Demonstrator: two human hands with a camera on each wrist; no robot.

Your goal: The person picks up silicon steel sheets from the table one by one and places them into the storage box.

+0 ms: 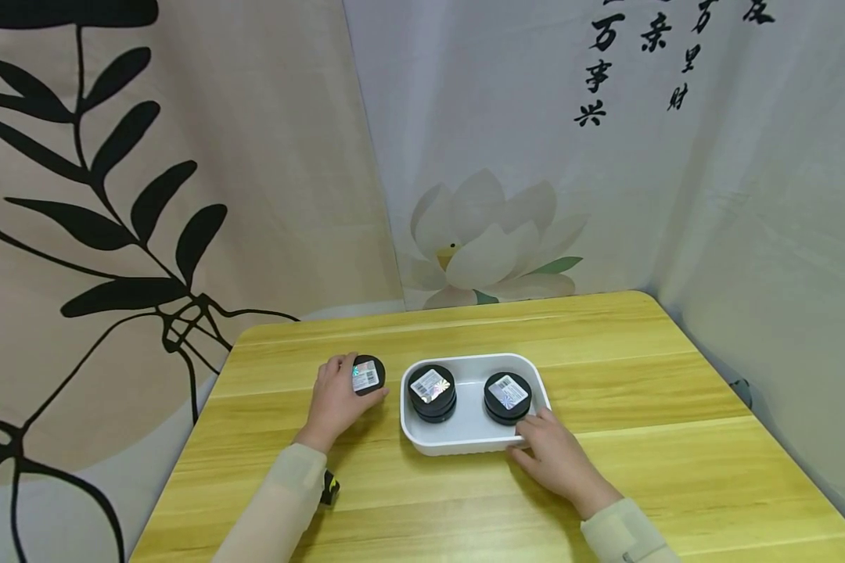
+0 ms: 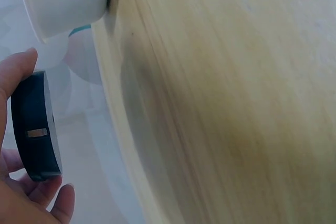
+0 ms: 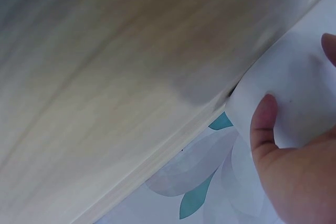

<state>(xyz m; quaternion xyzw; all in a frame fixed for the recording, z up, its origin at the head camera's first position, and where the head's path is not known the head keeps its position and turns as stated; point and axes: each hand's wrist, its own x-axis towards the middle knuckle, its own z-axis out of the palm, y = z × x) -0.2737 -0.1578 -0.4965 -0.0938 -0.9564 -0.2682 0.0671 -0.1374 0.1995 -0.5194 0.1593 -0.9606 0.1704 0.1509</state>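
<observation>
In the head view my left hand (image 1: 338,400) holds a flat, round black disc (image 1: 368,375) with a white barcode label, left of a white tray (image 1: 473,448). The left wrist view shows the thumb and fingertips pinching the disc (image 2: 31,129) by its edge, above the table; a small tan mark sits on its side. Two stacks of similar black discs lie in the tray, a left stack (image 1: 432,391) and a right stack (image 1: 508,397). My right hand (image 1: 552,457) grips the tray's near right rim, its thumb (image 3: 264,121) against the outer wall.
The tray stands on a yellow wood-grain table (image 1: 422,516). Behind it hang cloth curtains (image 1: 289,156) with printed leaves, a flower and writing. A small black and yellow object (image 1: 329,488) shows beside the left sleeve.
</observation>
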